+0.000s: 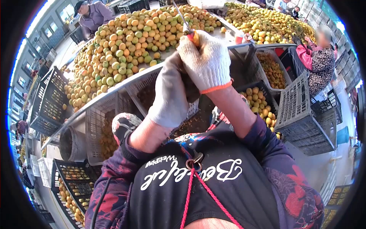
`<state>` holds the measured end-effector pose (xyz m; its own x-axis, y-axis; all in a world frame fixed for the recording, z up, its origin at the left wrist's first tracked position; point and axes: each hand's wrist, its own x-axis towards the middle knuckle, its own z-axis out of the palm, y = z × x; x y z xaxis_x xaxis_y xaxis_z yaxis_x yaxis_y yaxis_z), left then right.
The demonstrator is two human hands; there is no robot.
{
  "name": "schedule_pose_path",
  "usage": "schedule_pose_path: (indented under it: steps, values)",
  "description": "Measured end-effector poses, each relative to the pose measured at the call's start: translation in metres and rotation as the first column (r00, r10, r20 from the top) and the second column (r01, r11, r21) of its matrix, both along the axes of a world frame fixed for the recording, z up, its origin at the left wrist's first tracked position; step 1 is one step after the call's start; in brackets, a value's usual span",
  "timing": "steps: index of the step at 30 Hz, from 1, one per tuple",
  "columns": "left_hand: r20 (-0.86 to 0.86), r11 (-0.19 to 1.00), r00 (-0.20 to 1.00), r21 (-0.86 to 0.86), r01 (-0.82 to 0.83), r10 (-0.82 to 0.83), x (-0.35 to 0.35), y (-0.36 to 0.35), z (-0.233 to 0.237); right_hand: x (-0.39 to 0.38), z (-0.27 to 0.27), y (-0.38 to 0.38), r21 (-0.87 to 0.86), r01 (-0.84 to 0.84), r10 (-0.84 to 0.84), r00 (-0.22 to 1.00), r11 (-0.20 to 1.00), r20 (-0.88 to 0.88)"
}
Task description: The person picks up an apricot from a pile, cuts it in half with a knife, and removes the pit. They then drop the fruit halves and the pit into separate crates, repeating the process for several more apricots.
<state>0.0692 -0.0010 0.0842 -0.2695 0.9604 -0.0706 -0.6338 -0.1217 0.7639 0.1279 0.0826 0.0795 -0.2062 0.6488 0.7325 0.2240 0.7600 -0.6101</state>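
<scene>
My right hand (206, 59), in a white knit glove with an orange cuff, is closed around the red and yellow handle of a thin-bladed knife (185, 23). Its narrow metal blade points up and away from me. Pressed close beside it is my left hand (169, 89), in a stained grey-white glove with darkened fingers. Those fingers are curled in toward the right hand, and whatever they hold is hidden. Beyond both hands, a large heap of yellow, orange and green apricots (129, 47) covers the metal-edged table (126, 82).
Under the table edge stand a grey crate (95, 129), a bucket (72, 143) and a crate of apricots (261, 103). Stacked crates (295, 114) rise at right, black crates (47, 99) at left. One person (316, 61) sits at right; another (93, 17) is across the table.
</scene>
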Motion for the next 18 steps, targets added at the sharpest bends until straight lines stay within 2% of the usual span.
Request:
schedule_pose_path:
  steps: [1,2,3,5,6,7,9,10,11,13,14,15,17,18]
  values:
    - [0.104,0.999,0.995,-0.027,0.016,-0.014,0.0,0.0,0.003,0.0,-0.003,0.0,0.072,0.035,-0.037,0.999,0.997,0.036]
    - [0.08,0.996,0.997,-0.092,-0.016,0.023,-0.001,0.001,0.001,0.001,-0.004,0.0,0.164,0.025,-0.037,0.997,0.986,0.068]
    - [0.05,0.987,0.997,-0.151,-0.047,0.055,-0.002,0.003,-0.001,0.0,-0.005,0.002,0.163,0.021,-0.033,0.997,0.986,0.073]
    - [0.022,0.991,0.998,-0.121,0.057,-0.054,-0.019,0.012,-0.017,0.002,-0.012,0.004,0.269,-0.013,-0.004,0.998,0.963,0.064]
    - [0.05,0.988,0.999,-0.155,-0.01,0.018,-0.015,0.011,-0.014,0.004,-0.012,0.003,0.343,-0.014,-0.026,0.993,0.939,0.112]
    - [0.29,0.962,0.92,0.149,0.228,-0.263,-0.032,0.022,-0.037,0.005,-0.009,-0.002,0.427,-0.045,-0.009,0.992,0.903,0.123]
    - [0.14,0.994,0.99,0.096,-0.044,0.03,-0.044,0.045,-0.064,-0.002,-0.018,-0.002,0.48,-0.141,0.078,0.986,0.866,0.15]
    - [0.12,0.987,0.993,0.161,0.001,-0.02,-0.052,0.041,-0.071,-0.004,-0.021,-0.001,0.488,-0.159,0.089,0.982,0.858,0.164]
    - [0.137,0.984,0.99,0.17,-0.058,0.035,-0.055,0.043,-0.077,-0.004,-0.024,-0.002,0.468,-0.146,0.028,0.968,0.871,0.251]
    - [0.374,0.941,0.898,0.321,0.11,-0.233,-0.075,0.04,-0.083,-0.006,-0.03,0.001,0.402,-0.221,0.114,0.955,0.889,0.274]
    - [0.38,0.968,0.919,0.253,0.008,-0.107,-0.081,0.047,-0.088,-0.004,-0.029,0.003,0.398,-0.223,0.127,0.959,0.89,0.253]
    - [0.359,0.993,0.933,0.116,-0.029,-0.015,-0.063,0.034,-0.055,0.0,-0.024,0.004,0.392,-0.227,0.142,0.962,0.892,0.234]
    - [0.257,0.896,0.878,0.305,0.322,-0.403,-0.089,0.025,-0.071,0.012,-0.013,0.011,0.473,-0.11,0.044,0.988,0.874,0.149]
    - [0.214,0.937,0.926,0.236,0.259,-0.31,-0.084,0.027,-0.07,0.017,-0.011,0.013,0.328,-0.108,0.079,0.992,0.938,0.101]
